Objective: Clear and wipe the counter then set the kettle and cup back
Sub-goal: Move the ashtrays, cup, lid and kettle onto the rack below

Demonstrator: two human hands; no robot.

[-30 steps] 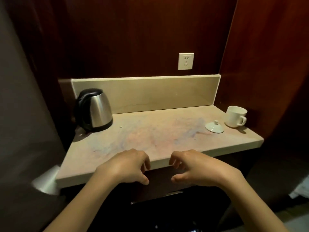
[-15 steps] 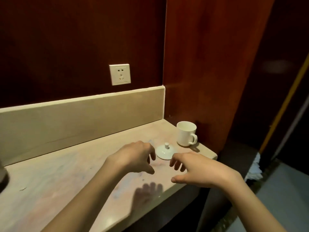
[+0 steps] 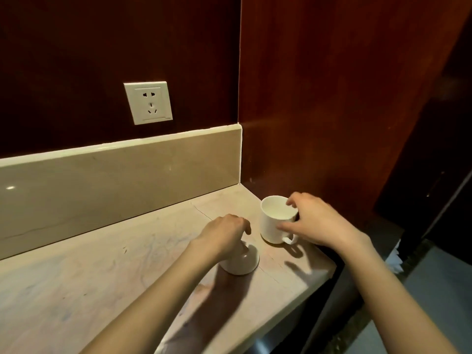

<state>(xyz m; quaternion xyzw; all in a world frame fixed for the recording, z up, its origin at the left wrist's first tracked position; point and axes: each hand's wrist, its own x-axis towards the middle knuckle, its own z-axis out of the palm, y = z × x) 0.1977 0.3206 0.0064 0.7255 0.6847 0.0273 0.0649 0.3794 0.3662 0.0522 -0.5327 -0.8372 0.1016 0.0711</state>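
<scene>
We see the white cup [image 3: 274, 226] upright at the counter's [image 3: 102, 277] right end, near the side wall and front edge. Our right hand [image 3: 316, 223] curls round its rim and side. Our left hand [image 3: 224, 235] pinches the lid [image 3: 242, 263] just beside it. Bare stone stretches leftward.

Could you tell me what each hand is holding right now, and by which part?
The right hand grips the cup at its rim and side. The left hand covers the lid; a grip on its knob cannot be told.
</scene>
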